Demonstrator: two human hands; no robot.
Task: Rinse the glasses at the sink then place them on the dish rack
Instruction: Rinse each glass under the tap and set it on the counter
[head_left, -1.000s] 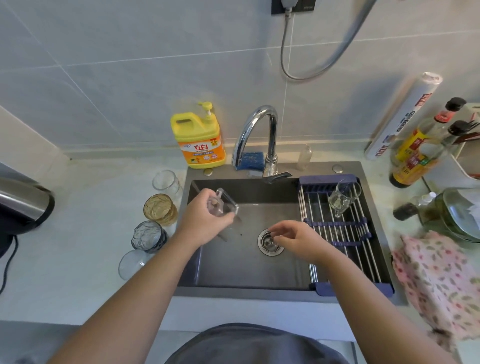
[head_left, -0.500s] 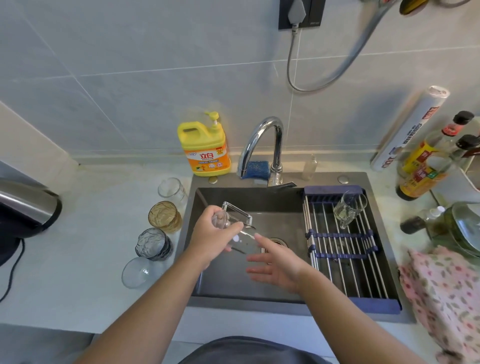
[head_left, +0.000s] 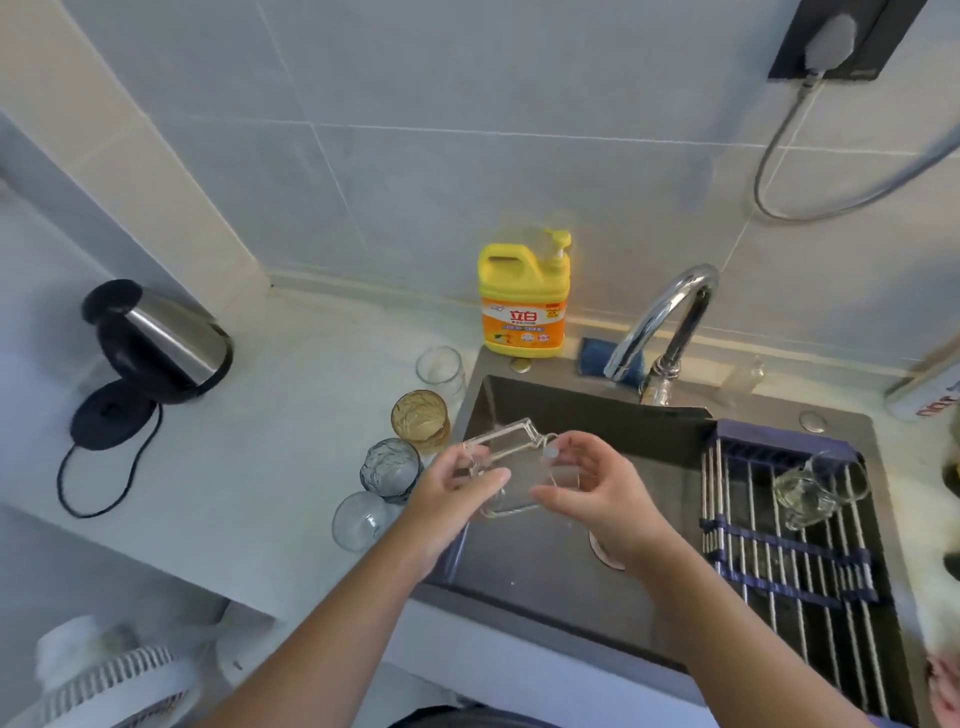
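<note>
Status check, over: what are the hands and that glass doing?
Left hand, right hand both grip square clear glass over sink. Faucet: no water seen. One glass mug on dish rack. Nothing blocks the rack.

"立白" on yellow detergent bottle (head_left: 523, 306)

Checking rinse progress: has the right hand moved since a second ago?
Yes. The right hand went left from the drain's dish rack side to the clear glass in the left hand.
</note>
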